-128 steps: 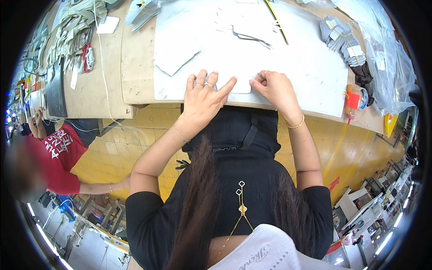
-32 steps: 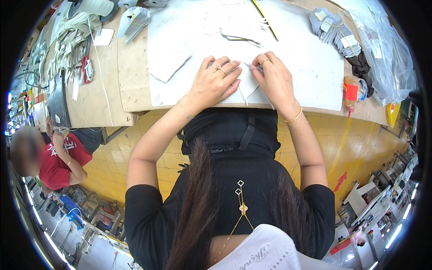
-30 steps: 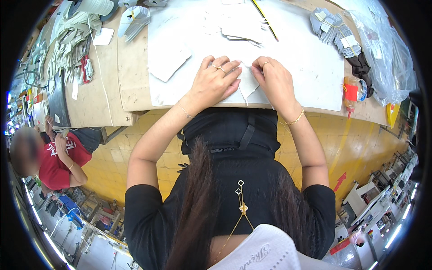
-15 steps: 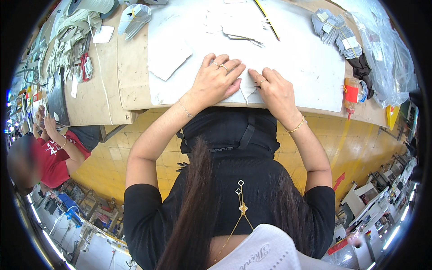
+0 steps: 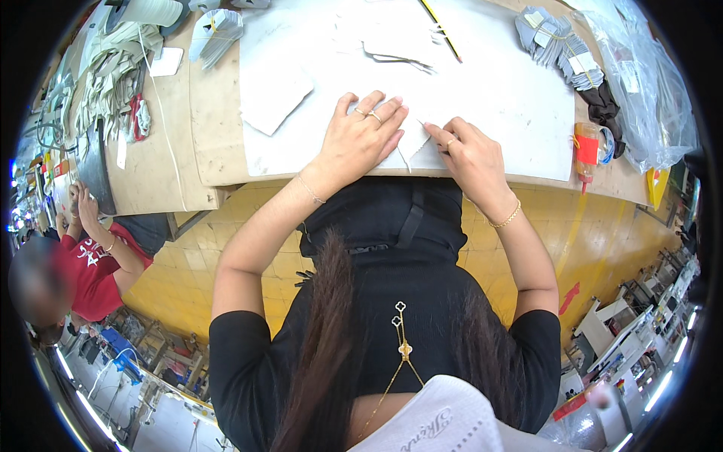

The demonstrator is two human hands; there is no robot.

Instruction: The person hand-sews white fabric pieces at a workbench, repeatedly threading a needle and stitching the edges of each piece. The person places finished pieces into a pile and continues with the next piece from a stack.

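Observation:
On the white sheet (image 5: 520, 143) covering the table, my left hand (image 5: 365, 132) lies palm down with its fingers stretched out. Its fingertips press beside a small white piece (image 5: 413, 145) with a jagged edge, close to the table's front edge. My right hand (image 5: 467, 151) is at the right of that piece, its fingers bent and the thumb and forefinger pinched together. A thin tip shows at that pinch, but what it belongs to is too small to make out. Part of the white piece is hidden by my hands.
White pieces (image 5: 277, 102) lie at left. Farther back are a thin dark tool (image 5: 399, 59) and a black-and-yellow pencil (image 5: 442, 32). Banded grey bundles (image 5: 559, 45), a red-labelled bottle (image 5: 587, 154) and a plastic bag (image 5: 640, 98) stand right. A person in red (image 5: 102, 275) works at left.
My right hand has drawn a little to the right, away from my left hand, and its fingers are more bent. More of the white piece shows. My left hand stays nearly in place.

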